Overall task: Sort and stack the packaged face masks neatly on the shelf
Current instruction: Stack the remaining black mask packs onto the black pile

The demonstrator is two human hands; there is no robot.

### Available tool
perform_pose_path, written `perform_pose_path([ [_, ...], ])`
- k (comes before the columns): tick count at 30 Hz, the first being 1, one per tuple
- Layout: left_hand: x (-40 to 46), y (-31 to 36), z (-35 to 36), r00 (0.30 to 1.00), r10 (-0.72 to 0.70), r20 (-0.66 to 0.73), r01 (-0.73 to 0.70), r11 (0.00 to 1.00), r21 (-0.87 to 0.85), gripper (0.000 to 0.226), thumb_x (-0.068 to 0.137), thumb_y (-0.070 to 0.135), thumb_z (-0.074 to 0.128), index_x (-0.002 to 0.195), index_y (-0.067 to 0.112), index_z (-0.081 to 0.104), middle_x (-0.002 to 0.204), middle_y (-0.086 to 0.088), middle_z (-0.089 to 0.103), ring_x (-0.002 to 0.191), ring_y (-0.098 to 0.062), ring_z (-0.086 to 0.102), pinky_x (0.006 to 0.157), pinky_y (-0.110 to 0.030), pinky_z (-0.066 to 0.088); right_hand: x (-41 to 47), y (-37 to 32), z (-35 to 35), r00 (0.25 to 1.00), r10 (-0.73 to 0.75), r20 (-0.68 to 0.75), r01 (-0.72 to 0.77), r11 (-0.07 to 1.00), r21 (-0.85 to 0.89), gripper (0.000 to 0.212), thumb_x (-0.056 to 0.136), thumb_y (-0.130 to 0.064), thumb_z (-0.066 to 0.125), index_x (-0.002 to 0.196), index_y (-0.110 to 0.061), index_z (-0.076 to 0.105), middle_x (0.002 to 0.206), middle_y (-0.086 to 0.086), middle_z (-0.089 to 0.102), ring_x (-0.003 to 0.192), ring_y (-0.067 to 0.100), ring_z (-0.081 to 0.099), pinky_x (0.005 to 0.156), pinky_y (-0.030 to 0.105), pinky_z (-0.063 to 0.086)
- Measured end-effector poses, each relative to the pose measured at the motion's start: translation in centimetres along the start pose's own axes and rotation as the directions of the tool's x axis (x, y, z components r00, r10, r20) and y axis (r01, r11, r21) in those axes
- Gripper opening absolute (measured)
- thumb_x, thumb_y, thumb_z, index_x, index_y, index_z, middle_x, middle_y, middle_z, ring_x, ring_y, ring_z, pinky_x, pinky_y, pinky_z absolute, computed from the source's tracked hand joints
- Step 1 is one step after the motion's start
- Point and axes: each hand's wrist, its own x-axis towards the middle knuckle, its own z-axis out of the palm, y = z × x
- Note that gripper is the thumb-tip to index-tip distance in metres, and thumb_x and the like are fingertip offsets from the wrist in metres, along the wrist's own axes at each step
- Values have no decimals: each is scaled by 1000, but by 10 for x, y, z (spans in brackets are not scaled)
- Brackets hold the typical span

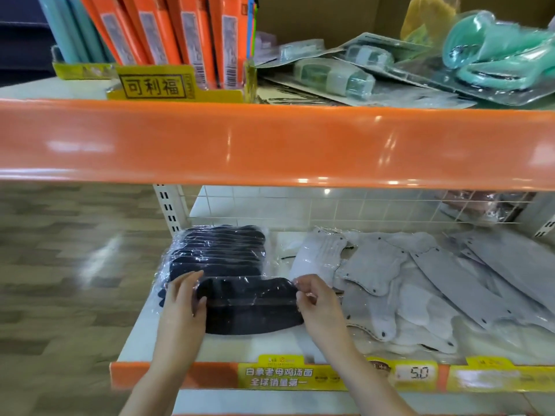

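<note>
On the lower white shelf (141,334), near its front left corner, lies a black face mask sealed in a clear plastic wrapper (249,307), held at both ends. The left hand (180,307) grasps its left end, fingers laid over the top and the thumb tucked against the wrapper. The right hand (312,301) pinches the right edge of the wrapper between curled fingertips. Just behind it, toward the shelf's back left corner, a stack of black wrapped masks (216,250) lies overlapped like tiles. To the right, across the middle and right of the shelf, a loose heap of grey wrapped masks (420,283) lies scattered at differing angles, some overlapping.

Along the shelf's front edge a yellow label strip (279,376) reads "白象老母鸡汤面 全球销量第一", beside a white price tag (417,373) marked "5.0".

The glossy orange front rail of the upper shelf (270,145) crosses the view above the hands. On that upper shelf, at the left, a yellow display tray printed "可利福" (156,87) holds upright orange packs with barcodes (195,40); at the right lie clear blister packs (339,76) and teal plastic items in bags (492,55).
</note>
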Motion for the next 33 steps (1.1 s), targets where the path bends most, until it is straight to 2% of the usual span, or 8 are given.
perform_pose_path([
  [7, -4, -18, -4, 990, 120, 69, -132, 968, 214, 38, 84, -11, 59, 116, 9, 66, 127, -7, 58, 109, -27, 58, 82, -33, 46, 0, -9, 30, 998, -50, 40, 56, 984, -170, 29, 90, 3, 46, 96, -23, 57, 94, -10, 61, 88, 2, 55, 73, 3, 35],
  [10, -4, -22, -3, 955, 279, 103, -297, 908, 297, 22, 86, 10, 59, 104, 8, 71, 113, -9, 67, 93, -30, 66, 74, -37, 53, 0, -11, 44, 998, -39, -40, 33, 991, -133, 31, 89, 5, 47, 95, -24, 55, 93, -11, 58, 90, 5, 54, 77, 3, 36],
  [12, -6, -24, 0, 937, 310, 164, -348, 879, 326, 35, 88, 28, 47, 101, 8, 72, 109, -10, 68, 89, -31, 68, 74, -38, 55, 2, -12, 52, 997, -1, -75, -7, 995, -104, 29, 88, 7, 47, 99, -18, 57, 93, -8, 57, 91, 9, 55, 82, 14, 43],
  [17, -16, -28, 10, 921, 159, 354, -333, 795, 507, 74, 100, 54, 11, 108, 15, 73, 117, -10, 68, 106, -31, 65, 92, -35, 39, 5, -11, 68, 993, 9, -118, -26, 990, -140, 29, 88, 8, 47, 107, -10, 60, 100, -2, 58, 95, 14, 55, 81, 8, 37],
  [20, -18, -25, 12, 918, 45, 393, -281, 774, 568, 80, 99, 56, 4, 107, 19, 74, 117, -7, 68, 107, -27, 66, 83, -40, 54, 5, -12, 74, 990, -69, -125, 42, 977, -211, 32, 87, 9, 49, 111, -9, 58, 108, 1, 57, 101, 16, 55, 79, 0, 29],
  [23, -19, -25, 11, 925, 14, 379, -257, 759, 599, 79, 99, 56, 5, 107, 19, 74, 117, -7, 68, 107, -28, 66, 79, -46, 55, 1, -12, 79, 951, -276, -140, 212, 910, -356, 40, 79, 11, 57, 114, -8, 56, 117, 5, 53, 107, 18, 51, 86, 14, 40],
  [27, -19, -28, 10, 934, 30, 357, -253, 762, 597, 79, 99, 55, 5, 109, 18, 73, 120, -9, 67, 109, -29, 65, 81, -47, 54, -7, -5, 88, 874, -483, 52, 443, 747, -496, 31, 77, -4, 58, 106, -17, 62, 118, -1, 55, 108, 15, 53, 92, 26, 46],
  [33, -15, -32, 10, 940, 48, 338, -250, 771, 586, 50, 85, 46, 36, 110, 20, 71, 122, -7, 66, 111, -28, 64, 83, -47, 53, -9, 5, 95, 822, -488, 293, 559, 594, -578, 25, 79, -27, 62, 103, -21, 68, 116, -3, 60, 110, 14, 54, 97, 28, 46],
])
